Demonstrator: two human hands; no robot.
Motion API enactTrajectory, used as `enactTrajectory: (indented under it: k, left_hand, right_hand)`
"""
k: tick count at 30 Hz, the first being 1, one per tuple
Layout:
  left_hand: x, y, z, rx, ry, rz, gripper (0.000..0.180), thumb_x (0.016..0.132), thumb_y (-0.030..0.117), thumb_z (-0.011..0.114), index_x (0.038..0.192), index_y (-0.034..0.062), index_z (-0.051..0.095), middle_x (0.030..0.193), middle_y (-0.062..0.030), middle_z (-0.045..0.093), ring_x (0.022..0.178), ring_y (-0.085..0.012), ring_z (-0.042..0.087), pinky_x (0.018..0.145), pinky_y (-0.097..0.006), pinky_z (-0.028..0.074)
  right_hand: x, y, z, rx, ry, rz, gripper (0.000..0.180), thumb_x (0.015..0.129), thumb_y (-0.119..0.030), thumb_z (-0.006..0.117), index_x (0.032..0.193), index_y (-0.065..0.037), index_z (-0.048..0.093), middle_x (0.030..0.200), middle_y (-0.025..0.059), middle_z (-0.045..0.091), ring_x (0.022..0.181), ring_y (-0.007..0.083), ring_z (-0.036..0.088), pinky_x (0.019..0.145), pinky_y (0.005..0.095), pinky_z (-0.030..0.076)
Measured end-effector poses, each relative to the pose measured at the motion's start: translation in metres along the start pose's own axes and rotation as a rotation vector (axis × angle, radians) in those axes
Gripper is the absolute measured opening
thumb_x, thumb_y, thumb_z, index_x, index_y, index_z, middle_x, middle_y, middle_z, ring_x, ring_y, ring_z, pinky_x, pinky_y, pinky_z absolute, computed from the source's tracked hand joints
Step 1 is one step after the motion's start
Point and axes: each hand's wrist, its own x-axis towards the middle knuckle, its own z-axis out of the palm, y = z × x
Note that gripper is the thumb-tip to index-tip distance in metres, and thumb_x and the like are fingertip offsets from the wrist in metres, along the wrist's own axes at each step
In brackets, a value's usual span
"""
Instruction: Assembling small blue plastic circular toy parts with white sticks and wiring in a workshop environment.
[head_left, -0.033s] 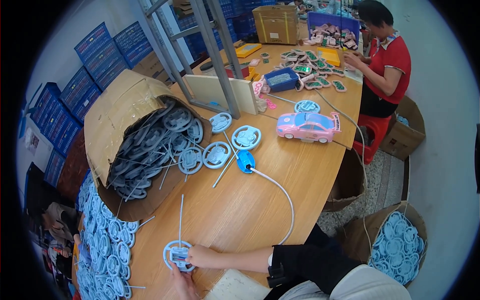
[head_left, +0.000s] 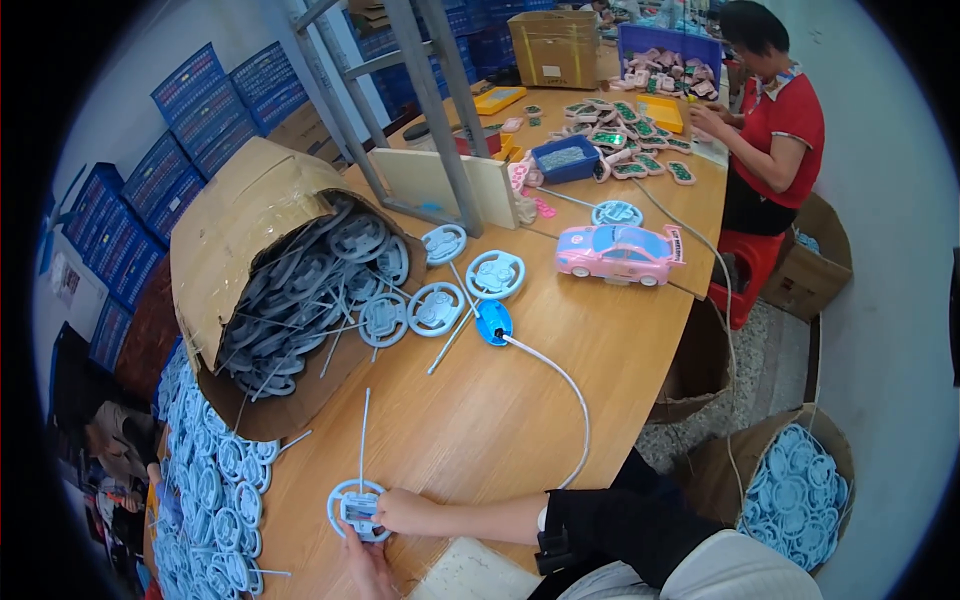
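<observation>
A light-blue toy steering-wheel remote point(head_left: 341, 505) rests near the table's front edge, its long thin antenna pointing away from me. My left hand point(head_left: 370, 568) grips its lower rim, with the thumb along the rim. From the right, my right hand point(head_left: 406, 512) reaches to the rectangular recess in the wheel's middle; its fingers are curled and pressed together there. Whatever they pinch is hidden. Farther off, a round bright-blue piece with a white cable point(head_left: 493, 323) lies beside several similar remotes point(head_left: 436, 309). A pink toy car point(head_left: 618, 254) stands beyond them.
A tipped cardboard box point(head_left: 250, 210) spills grey-blue wheels on the left, above a heap of light-blue wheels point(head_left: 215, 500). A metal frame point(head_left: 440, 120) stands on the table. At the far right sits a person in red point(head_left: 785, 130). Another box of wheels point(head_left: 795, 490) stands on the floor.
</observation>
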Motion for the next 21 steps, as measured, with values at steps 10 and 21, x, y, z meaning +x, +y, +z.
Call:
enactTrajectory:
  k: [10,21]
  left_hand:
    - [-0.004,0.056,-0.061,-0.011,0.459,0.106,0.031,0.085,0.034,0.046,0.1,0.0063,0.051,0.084,-0.005,0.06,0.063,-0.0149,0.06,0.047,-0.03,0.051]
    - [0.069,0.195,-0.207,-0.197,0.785,0.544,0.04,0.081,0.035,0.05,0.101,0.0007,0.05,0.091,-0.0118,0.058,0.074,-0.0242,0.06,0.054,-0.032,0.052]
  right_hand:
    - [-0.002,0.021,-0.001,0.062,-0.123,0.064,0.023,0.078,-0.022,0.052,0.071,-0.003,0.061,0.057,0.0059,0.056,0.05,0.0124,0.05,0.047,0.0279,0.041]
    - [-0.002,0.011,0.003,-0.017,-0.171,0.184,0.024,0.075,-0.022,0.051,0.067,-0.002,0.062,0.065,0.0108,0.06,0.06,0.02,0.057,0.058,0.0303,0.044]
